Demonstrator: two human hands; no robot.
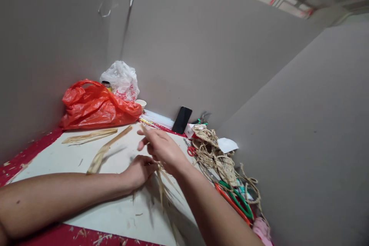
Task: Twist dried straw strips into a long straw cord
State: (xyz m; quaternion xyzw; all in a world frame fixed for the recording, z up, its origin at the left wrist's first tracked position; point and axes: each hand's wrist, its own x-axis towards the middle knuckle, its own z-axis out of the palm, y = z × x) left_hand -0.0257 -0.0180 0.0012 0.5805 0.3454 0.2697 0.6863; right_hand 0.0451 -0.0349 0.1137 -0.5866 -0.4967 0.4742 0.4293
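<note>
Near the middle of the white sheet, my left hand is closed, its fingertips pinched around pale dried plant-fibre strips that hang down towards me. My right hand is just above and beyond it, fingers stretched forward and apart; its underside is hidden, and motion blurs the fingertips. A twisted dried leaf strip lies beyond my left forearm. Another flat bundle of dried leaf strips rests further back on the sheet.
A red plastic bag, a white plastic bag and a white cup stand at the back left. A phone leans on the wall. Along the right lie red-handled scissors, coiled braided cord, and larger tools with green and orange handles.
</note>
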